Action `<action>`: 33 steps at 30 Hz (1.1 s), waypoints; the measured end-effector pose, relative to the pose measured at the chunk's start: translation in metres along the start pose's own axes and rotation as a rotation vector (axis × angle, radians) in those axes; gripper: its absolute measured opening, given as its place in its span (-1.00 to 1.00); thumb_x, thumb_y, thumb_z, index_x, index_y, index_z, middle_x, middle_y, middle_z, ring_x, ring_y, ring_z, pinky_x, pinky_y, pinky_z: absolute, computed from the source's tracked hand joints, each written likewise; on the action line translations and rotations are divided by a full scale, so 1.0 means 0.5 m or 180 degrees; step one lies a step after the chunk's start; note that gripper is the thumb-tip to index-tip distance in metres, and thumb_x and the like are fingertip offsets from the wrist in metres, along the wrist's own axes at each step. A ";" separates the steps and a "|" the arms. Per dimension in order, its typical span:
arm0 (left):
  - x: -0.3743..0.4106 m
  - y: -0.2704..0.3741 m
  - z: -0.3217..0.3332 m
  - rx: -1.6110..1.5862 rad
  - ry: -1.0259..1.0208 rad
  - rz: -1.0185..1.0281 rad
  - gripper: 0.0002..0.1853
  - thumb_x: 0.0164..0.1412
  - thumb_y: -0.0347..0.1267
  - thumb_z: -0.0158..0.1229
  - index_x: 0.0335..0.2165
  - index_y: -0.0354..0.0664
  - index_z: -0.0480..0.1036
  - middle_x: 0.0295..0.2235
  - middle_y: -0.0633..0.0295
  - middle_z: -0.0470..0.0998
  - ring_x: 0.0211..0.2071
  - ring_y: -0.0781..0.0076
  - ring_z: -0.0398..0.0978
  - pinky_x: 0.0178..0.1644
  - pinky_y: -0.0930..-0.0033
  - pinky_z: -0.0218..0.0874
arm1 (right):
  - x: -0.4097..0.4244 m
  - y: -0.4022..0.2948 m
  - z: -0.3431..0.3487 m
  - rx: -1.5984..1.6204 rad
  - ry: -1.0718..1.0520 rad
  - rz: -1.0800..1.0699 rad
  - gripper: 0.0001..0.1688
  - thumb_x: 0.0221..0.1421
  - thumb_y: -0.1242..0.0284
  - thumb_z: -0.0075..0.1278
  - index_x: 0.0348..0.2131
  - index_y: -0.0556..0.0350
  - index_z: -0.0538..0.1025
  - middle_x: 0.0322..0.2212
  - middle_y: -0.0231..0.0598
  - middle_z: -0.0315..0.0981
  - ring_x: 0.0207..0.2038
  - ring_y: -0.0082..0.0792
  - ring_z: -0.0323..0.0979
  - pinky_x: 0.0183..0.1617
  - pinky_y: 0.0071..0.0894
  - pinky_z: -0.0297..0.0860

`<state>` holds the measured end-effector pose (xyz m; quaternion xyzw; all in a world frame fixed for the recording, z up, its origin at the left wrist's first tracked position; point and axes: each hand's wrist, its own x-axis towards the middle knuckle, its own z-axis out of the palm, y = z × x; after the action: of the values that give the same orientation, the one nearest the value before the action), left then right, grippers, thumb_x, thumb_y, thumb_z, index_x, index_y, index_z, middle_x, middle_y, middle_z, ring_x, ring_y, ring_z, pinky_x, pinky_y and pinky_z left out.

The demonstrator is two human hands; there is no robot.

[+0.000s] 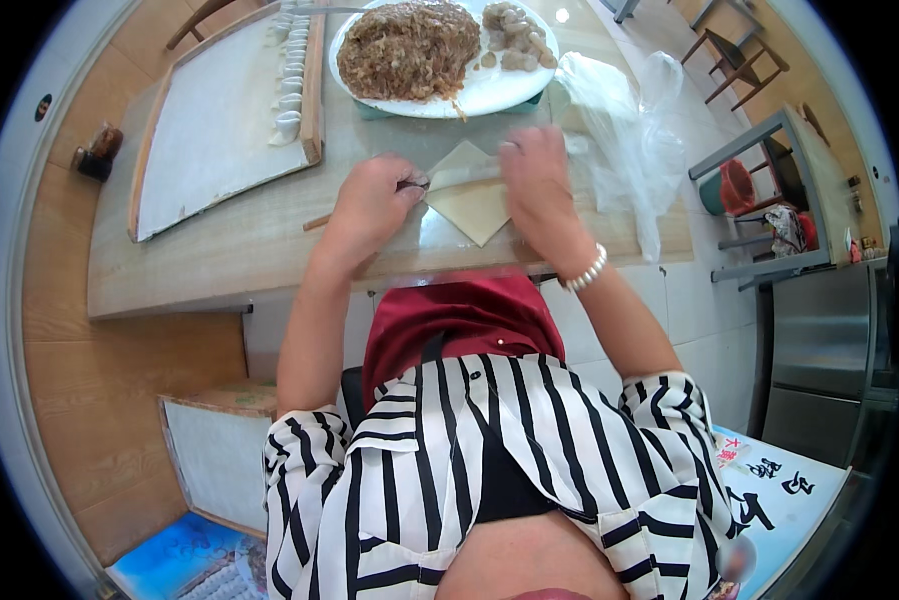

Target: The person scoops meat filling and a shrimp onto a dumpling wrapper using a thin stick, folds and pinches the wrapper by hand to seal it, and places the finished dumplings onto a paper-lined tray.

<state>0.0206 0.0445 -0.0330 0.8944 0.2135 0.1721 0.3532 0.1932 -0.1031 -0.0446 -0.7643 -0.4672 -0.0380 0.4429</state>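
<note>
Before me on the worktop lies a square, pale dough wrapper [478, 216], turned with a corner towards me. My left hand [382, 201] pinches its left corner between thumb and fingertips. Over the right corner is my right hand [537, 171], fingers curled and blurred; its grip is hidden. A thin brown stick [316, 223] pokes out beyond my left hand, and a narrow brown line follows its direction across the wrapper. Past my hands, a white oval plate [487, 103] holds a mound of minced filling [410, 51] and a smaller heap of peeled shrimp [518, 37].
At the left is a wood-framed tray [220, 124] with a row of folded dumplings [289, 122] along its right side. A metal utensil handle [329, 10] reaches the plate. Crumpled clear plastic bags [625, 135] lie right of my right hand. The worktop edge [449, 279] runs close to my apron.
</note>
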 end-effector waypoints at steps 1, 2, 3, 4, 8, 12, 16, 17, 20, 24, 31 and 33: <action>-0.003 0.003 -0.002 -0.0108 0.0094 0.0054 -0.82 0.05 -0.57 0.25 -0.30 -0.37 0.58 -0.35 0.01 0.59 -0.32 0.21 0.55 -0.20 0.29 0.34 | -0.017 -0.004 -0.024 0.1026 -0.0610 0.1025 -0.77 0.25 0.40 0.04 -0.19 0.21 0.50 -0.23 -0.07 0.47 -0.20 -0.24 0.47 -0.11 -0.23 0.42; -0.012 0.010 -0.002 -0.0214 0.0190 0.0106 -0.82 0.04 -0.57 0.26 -0.30 -0.37 0.58 -0.35 0.02 0.59 -0.33 0.22 0.55 -0.21 0.30 0.34 | -0.033 -0.010 -0.028 0.1915 -0.0950 0.1505 -0.78 0.28 0.42 0.01 -0.16 0.22 0.47 -0.20 -0.08 0.47 -0.17 -0.29 0.47 -0.09 -0.28 0.43; -0.020 0.018 0.001 -0.0324 0.0262 0.0165 -0.82 0.03 -0.57 0.26 -0.30 -0.37 0.58 -0.36 0.02 0.59 -0.34 0.23 0.55 -0.22 0.31 0.35 | -0.052 -0.016 -0.034 0.2707 -0.1182 0.2109 -0.78 0.31 0.44 -0.02 -0.13 0.23 0.45 -0.18 -0.10 0.47 -0.14 -0.34 0.48 -0.07 -0.33 0.44; -0.028 0.024 0.009 -0.0394 0.0312 0.0233 -0.82 0.03 -0.57 0.26 -0.30 -0.37 0.58 -0.37 0.03 0.58 -0.35 0.23 0.55 -0.22 0.31 0.35 | -0.072 -0.024 -0.021 0.3363 -0.1135 0.2162 -0.78 0.32 0.46 -0.05 -0.10 0.24 0.42 -0.16 -0.12 0.47 -0.12 -0.39 0.48 -0.05 -0.37 0.46; -0.053 0.062 0.057 -0.0565 0.0625 0.0362 -0.87 0.02 -0.56 0.24 -0.36 -0.34 0.57 -0.40 0.00 0.56 -0.35 0.05 0.53 -0.23 0.19 0.35 | -0.089 -0.051 0.025 0.4391 -0.0528 0.1383 -0.59 0.27 0.62 -0.07 0.08 0.33 0.28 -0.02 -0.04 0.46 0.03 -0.24 0.50 0.15 -0.27 0.42; -0.074 0.090 0.090 -0.0205 0.1146 0.0466 -0.86 0.03 -0.62 0.23 -0.34 -0.35 0.56 -0.43 0.09 0.55 -0.39 0.23 0.54 -0.28 0.29 0.33 | -0.086 -0.074 0.033 0.4354 -0.0335 0.1241 -0.48 0.18 0.72 -0.03 0.11 0.30 0.24 -0.01 -0.02 0.46 0.01 -0.24 0.51 0.12 -0.27 0.45; -0.110 0.085 0.087 -0.0157 0.1332 0.0571 -0.87 0.05 -0.62 0.21 -0.34 -0.34 0.55 -0.45 0.12 0.53 -0.43 0.28 0.50 -0.34 0.30 0.30 | -0.076 -0.067 0.033 0.4359 -0.0207 0.1474 -0.48 0.17 0.72 0.01 0.10 0.26 0.26 0.01 -0.02 0.45 0.01 -0.26 0.51 0.11 -0.28 0.45; -0.127 0.069 0.074 -0.0184 0.1287 0.0513 -0.87 0.09 -0.61 0.21 -0.32 -0.34 0.55 -0.45 0.14 0.52 -0.45 0.33 0.48 -0.38 0.33 0.28 | -0.072 -0.061 0.031 0.4369 -0.0120 0.1519 -0.48 0.18 0.71 0.02 0.10 0.25 0.26 0.01 -0.02 0.44 0.01 -0.26 0.52 0.10 -0.29 0.46; -0.163 0.058 0.049 -0.1763 0.1160 -0.0799 -0.86 0.21 -0.55 0.15 -0.23 -0.34 0.53 -0.46 0.22 0.51 -0.53 0.49 0.38 -0.53 0.48 0.17 | -0.059 -0.053 0.021 0.4257 0.0365 0.1305 -0.54 0.25 0.64 -0.01 0.10 0.25 0.26 0.00 -0.08 0.44 0.02 -0.28 0.50 0.04 -0.35 0.49; -0.156 0.063 0.086 -0.4530 0.1079 -0.1214 -0.79 0.35 -0.40 0.11 -0.14 -0.34 0.44 -0.47 0.29 0.46 -0.61 0.66 0.25 -0.67 0.64 -0.03 | -0.105 -0.091 0.049 0.4072 -0.0522 0.0964 -0.59 0.36 0.49 -0.08 0.12 0.25 0.26 -0.03 -0.17 0.45 -0.02 -0.35 0.48 -0.03 -0.42 0.47; -0.123 0.061 0.100 -0.5073 0.1610 -0.0911 -0.83 0.33 -0.37 0.16 -0.26 -0.29 0.44 -0.56 0.34 0.37 -0.65 0.65 0.21 -0.69 0.60 -0.06 | -0.120 -0.102 0.025 0.4860 -0.0700 0.2058 -0.69 0.36 0.39 -0.03 -0.03 0.27 0.46 -0.17 -0.26 0.51 -0.23 -0.50 0.49 -0.16 -0.52 0.48; -0.127 0.055 0.093 -0.4940 0.1518 -0.0848 -0.80 0.32 -0.35 0.18 -0.25 -0.31 0.45 -0.52 0.29 0.43 -0.63 0.64 0.25 -0.72 0.62 -0.06 | -0.112 -0.063 0.023 0.4610 -0.0815 0.2064 -0.72 0.31 0.41 0.06 -0.10 0.27 0.51 -0.25 -0.30 0.54 -0.32 -0.59 0.48 -0.21 -0.65 0.47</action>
<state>-0.0050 -0.0318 -0.0558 0.3022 0.2074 0.4128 0.8338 0.1340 -0.1276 -0.0578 -0.3833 -0.1777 0.4929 0.7606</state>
